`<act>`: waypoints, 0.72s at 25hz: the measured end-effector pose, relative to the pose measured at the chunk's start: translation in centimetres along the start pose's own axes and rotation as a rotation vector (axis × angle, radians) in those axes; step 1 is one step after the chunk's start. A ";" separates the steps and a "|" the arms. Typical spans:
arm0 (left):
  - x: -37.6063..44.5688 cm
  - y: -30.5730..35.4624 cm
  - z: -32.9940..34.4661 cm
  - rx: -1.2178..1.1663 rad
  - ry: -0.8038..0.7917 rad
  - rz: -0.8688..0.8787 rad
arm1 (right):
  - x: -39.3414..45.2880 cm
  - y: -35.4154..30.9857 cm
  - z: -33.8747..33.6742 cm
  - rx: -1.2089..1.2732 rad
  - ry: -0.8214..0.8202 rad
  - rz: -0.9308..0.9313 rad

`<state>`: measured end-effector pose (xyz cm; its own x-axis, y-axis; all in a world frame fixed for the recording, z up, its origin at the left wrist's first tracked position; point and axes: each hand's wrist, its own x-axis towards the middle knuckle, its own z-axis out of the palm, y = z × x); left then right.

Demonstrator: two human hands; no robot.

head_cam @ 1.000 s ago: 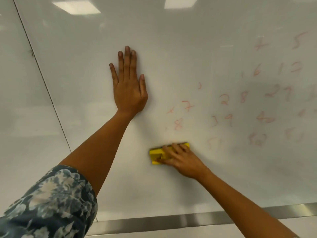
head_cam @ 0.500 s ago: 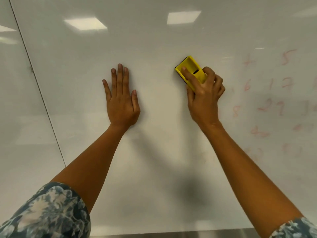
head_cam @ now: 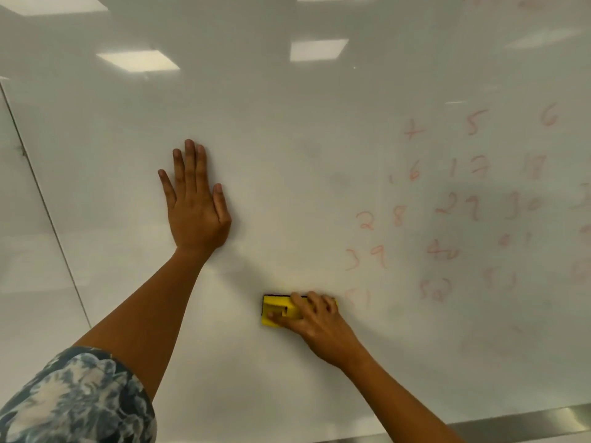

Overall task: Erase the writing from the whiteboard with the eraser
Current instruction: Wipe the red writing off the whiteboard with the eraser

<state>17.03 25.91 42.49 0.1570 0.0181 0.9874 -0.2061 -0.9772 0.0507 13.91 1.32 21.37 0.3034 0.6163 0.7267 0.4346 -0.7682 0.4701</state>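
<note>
My right hand (head_cam: 315, 324) clasps the eraser (head_cam: 277, 311) flat on the board (head_cam: 287, 139), its long axis lying three-to-nine; the red digits (head_cam: 460, 206) lie from two to three o'clock, nearest my right; my left hand (head_cam: 196, 206) rests splayed, holding nothing.

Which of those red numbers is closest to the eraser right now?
The faint 51, just right of the eraser in the right hand. The 39 and 50 lie farther off.

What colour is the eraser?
Yellow, with a thin black strip against the board. The eraser shows in the head view, under the right hand.
</note>
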 end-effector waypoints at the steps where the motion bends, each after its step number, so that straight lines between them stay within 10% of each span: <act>1: 0.0 0.0 0.0 0.002 -0.003 -0.003 | 0.3 1.1 -0.4 0.000 0.017 -0.005; 9: -0.1 0.0 -0.2 0.001 -0.018 -0.004 | 4.8 19.9 -10.9 0.138 0.434 0.877; 18: -0.1 0.5 0.0 0.006 -0.020 -0.022 | 7.6 11.5 -8.2 0.249 0.448 0.851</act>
<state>16.88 25.46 42.38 0.1807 0.0359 0.9829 -0.1963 -0.9779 0.0718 14.28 -4.26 36.43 0.2705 -0.2858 0.9193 0.4018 -0.8343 -0.3776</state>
